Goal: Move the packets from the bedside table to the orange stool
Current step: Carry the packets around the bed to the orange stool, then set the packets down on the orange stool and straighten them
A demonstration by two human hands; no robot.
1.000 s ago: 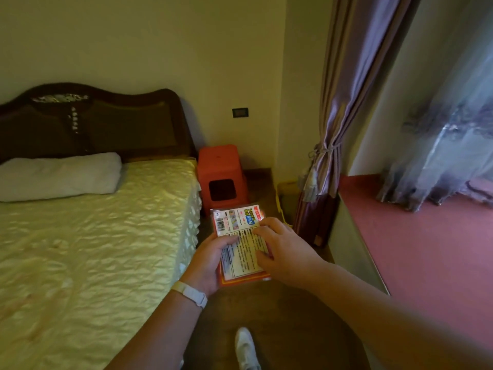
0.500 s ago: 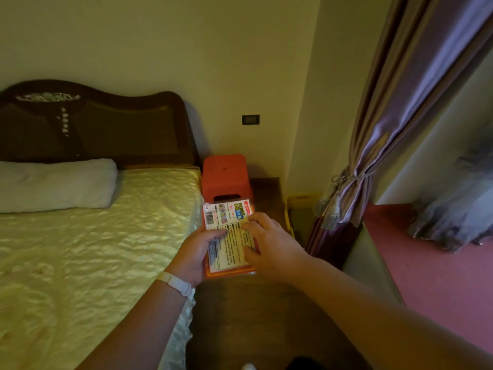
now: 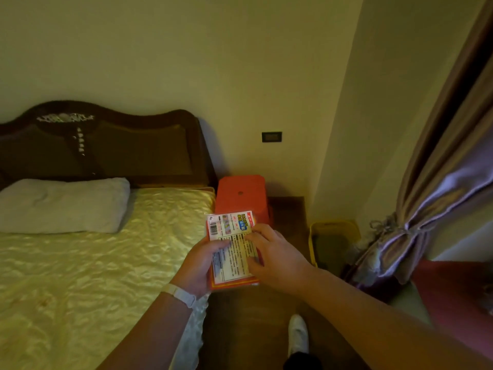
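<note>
Both hands out in front, gripping a small stack of flat packets with red and orange edges and a white printed label on top. Left hand closed on the left edge of the stack, thumb lying across the label, a white band round the wrist. Right hand closed on the right edge, fingers spread over the print. Stack held up in the air between the two hands, tipped a bit away, touching no surface. Just past the top of the stack, lower down, a square orange plastic stool with a little round hole in its flat seat. Stool standing on the dark wood floor, tight beside the bed with its shiny cream cover. White pillow by the dark wooden headboard. Yellow plastic bin near the right of the stool, next to a tied purple curtain. Black wall socket above the stool. One white shoe down below on the floor.
</note>
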